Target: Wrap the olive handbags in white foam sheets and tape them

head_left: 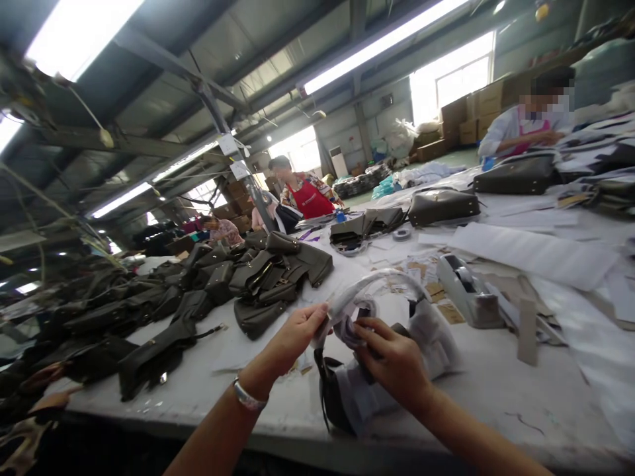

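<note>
Strip lamps [387, 43] burn over one white table [496, 403]. Both my hands are occupied: the left hand [292, 334] pinches one wrapped handle [387, 277]; the right hand [397, 363] grips what appears to be one pale roll [343, 330]. One dark bag [340, 403], partly covered in white wrapping, sits on the table just below them. One tape dispenser [469, 294] stands to its right. Leftward, a bag heap [282, 261] overlaps too heavily to count. Two aproned co-workers [312, 198], one in red, one in pink, occupy the far side.

On the table [496, 390], piled bags [218, 284] lie left of the handbag [367, 400], a tape dispenser [469, 297] right.
</note>
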`<state>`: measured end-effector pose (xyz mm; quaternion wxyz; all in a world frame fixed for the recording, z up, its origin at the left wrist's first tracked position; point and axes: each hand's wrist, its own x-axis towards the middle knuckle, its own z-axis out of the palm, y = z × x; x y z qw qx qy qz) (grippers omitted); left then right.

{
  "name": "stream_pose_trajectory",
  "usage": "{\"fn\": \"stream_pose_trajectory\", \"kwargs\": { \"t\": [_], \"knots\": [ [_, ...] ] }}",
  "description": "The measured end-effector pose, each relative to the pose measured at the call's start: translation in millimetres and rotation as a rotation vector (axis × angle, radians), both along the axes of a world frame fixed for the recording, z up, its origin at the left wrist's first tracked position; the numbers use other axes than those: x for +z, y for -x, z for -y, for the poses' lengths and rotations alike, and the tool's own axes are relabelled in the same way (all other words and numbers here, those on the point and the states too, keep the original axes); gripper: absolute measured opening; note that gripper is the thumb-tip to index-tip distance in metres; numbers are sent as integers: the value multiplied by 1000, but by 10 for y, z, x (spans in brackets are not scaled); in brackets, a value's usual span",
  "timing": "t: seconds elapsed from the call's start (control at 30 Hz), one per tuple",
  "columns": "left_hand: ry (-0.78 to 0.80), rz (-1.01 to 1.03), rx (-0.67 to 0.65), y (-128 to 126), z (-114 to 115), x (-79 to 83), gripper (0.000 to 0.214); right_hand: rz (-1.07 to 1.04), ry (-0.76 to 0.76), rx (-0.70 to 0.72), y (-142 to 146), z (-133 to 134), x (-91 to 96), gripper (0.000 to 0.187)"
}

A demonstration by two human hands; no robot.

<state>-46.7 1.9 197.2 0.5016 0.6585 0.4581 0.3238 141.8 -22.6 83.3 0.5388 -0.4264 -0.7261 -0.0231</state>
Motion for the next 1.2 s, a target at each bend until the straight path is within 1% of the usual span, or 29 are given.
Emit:
{"fn": "stream_pose_trajectory", "kwargs": {
  "t": [0.1,0.27,0.43,0.5,0.63,0.7,0.8,0.87,0.93,0.97,1.0,1.03,1.07,1.1,1.17,1.2],
  "knots": [
    [13,-38,2,30,-11,21,53,-17,-43,22,82,9,29,26],
    [75,65,-61,-3,27,77,49,-21,-88,72,190,31,35,30],
    [129,128,-83,-23,84,92,44,-44,-65,87,249,45,74,32],
    [143,130,-62,5,73,71,42,-65,-47,96,254,47,99,31],
    [187,158,91,71,-13,24,47,-115,-7,79,254,20,139,28],
    [206,163,134,68,-40,37,51,-119,4,67,258,6,159,28],
    [251,140,96,6,-31,95,54,-98,5,74,257,3,190,28],
    [280,135,45,-46,-11,125,58,-77,-17,117,209,24,197,30],
    [307,144,32,-83,5,125,61,-63,-47,178,69,62,167,34],
    [315,152,40,-94,8,114,61,-74,-55,191,-53,82,132,35],
    [317,162,55,-103,8,99,61,-99,-51,179,-213,97,79,34],
    [313,174,72,-113,4,82,61,-143,-27,129,-415,106,10,31],
    [304,188,90,-125,-5,66,61,-194,3,43,-654,107,-74,26],
    [292,206,107,-142,-19,52,62,-245,61,-82,-924,98,-170,22],
    [270,249,135,-196,-57,37,65,-275,205,-370,-1518,53,-377,23],
    [255,275,144,-233,-78,38,65,-253,307,-522,-1815,21,-477,26]
  ]
}}
